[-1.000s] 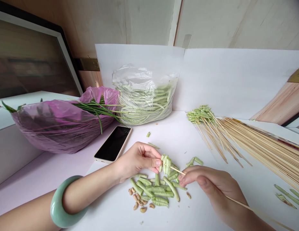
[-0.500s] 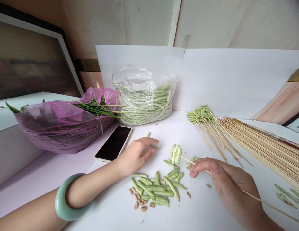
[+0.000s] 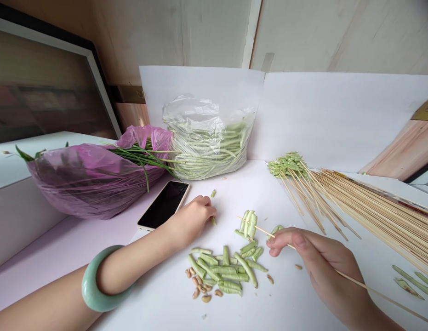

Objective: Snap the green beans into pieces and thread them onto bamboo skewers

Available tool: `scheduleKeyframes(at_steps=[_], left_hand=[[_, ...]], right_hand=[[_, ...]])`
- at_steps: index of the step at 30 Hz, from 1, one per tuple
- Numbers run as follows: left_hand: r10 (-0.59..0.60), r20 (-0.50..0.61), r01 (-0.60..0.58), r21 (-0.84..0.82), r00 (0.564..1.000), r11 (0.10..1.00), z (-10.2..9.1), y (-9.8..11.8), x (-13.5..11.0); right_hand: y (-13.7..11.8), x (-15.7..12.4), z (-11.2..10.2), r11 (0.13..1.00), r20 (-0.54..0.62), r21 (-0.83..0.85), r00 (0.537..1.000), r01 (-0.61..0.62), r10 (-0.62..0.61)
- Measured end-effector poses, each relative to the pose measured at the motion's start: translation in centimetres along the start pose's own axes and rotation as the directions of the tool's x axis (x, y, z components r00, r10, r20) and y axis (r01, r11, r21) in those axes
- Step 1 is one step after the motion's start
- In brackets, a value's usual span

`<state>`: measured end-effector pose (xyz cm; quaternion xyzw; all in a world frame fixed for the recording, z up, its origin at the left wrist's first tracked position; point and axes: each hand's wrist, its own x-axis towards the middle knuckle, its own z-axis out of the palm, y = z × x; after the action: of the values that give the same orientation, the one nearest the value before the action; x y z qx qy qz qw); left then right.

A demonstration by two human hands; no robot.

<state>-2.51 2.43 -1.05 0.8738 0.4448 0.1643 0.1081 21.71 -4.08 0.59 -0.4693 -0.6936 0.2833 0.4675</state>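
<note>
My right hand (image 3: 313,262) is closed around a thin bamboo skewer (image 3: 368,288) that slants across the table. Several short green bean pieces (image 3: 248,224) are threaded side by side near its tip. Over on the left, my left hand (image 3: 196,218) has its fingers curled together at a small bean piece (image 3: 213,220), whose end shows below the fingertips. Another bit of bean (image 3: 213,193) lies just beyond that hand. Between the hands is a pile of cut bean pieces (image 3: 224,269), with loose brown beans (image 3: 200,288) beside it.
A black-screened phone (image 3: 163,205) lies by my left forearm. Behind stand a purple bag (image 3: 93,184) of greens and a clear bag (image 3: 207,147) of long beans. To the right are finished bean skewers (image 3: 288,164), bare bamboo sticks (image 3: 375,202) and bean scraps (image 3: 412,282).
My left hand's outstretched fingers have curled in and closed at the small bean piece. My right hand and the loaded skewer have shifted slightly left.
</note>
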Motion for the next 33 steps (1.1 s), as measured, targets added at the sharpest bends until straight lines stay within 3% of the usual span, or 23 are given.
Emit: scheduleKeyframes(at_steps=[3,5,9,11,13,24,33], left_hand=[[-0.02,-0.054,0.011,-0.168,0.998,0.986,-0.4,0.6,0.0],[-0.077,-0.101,0.03,-0.402,0.992,0.915,-0.4,1.0,0.0],[-0.232,-0.005,0.125,-0.831,0.973,0.542,-0.2,1.8,0.1],[-0.249,0.038,0.138,-0.907,0.968,0.397,-0.1,2.1,0.1],[-0.258,0.052,0.137,-0.936,0.965,0.323,-0.1,2.3,0.0],[-0.23,0.085,0.134,-0.968,0.969,0.211,-0.2,2.6,0.0],[-0.231,0.093,0.137,-0.974,0.968,0.18,-0.1,2.6,-0.1]], right_hand=[[0.0,0.0,0.0,1.0,0.002,-0.015,1.0,0.006,-0.006],[0.1,0.0,-0.1,1.0,0.007,-0.018,1.0,0.012,-0.012],[0.4,0.0,-0.2,0.997,0.062,0.003,0.995,0.077,-0.077],[0.4,0.0,-0.3,0.994,0.083,-0.001,0.991,0.105,-0.104],[0.3,0.1,-0.2,0.993,0.085,-0.011,0.989,0.119,-0.118],[0.9,0.0,-0.3,0.984,0.108,-0.001,0.979,0.177,-0.176],[0.6,0.2,-0.3,0.98,0.107,0.012,0.974,0.201,-0.201]])
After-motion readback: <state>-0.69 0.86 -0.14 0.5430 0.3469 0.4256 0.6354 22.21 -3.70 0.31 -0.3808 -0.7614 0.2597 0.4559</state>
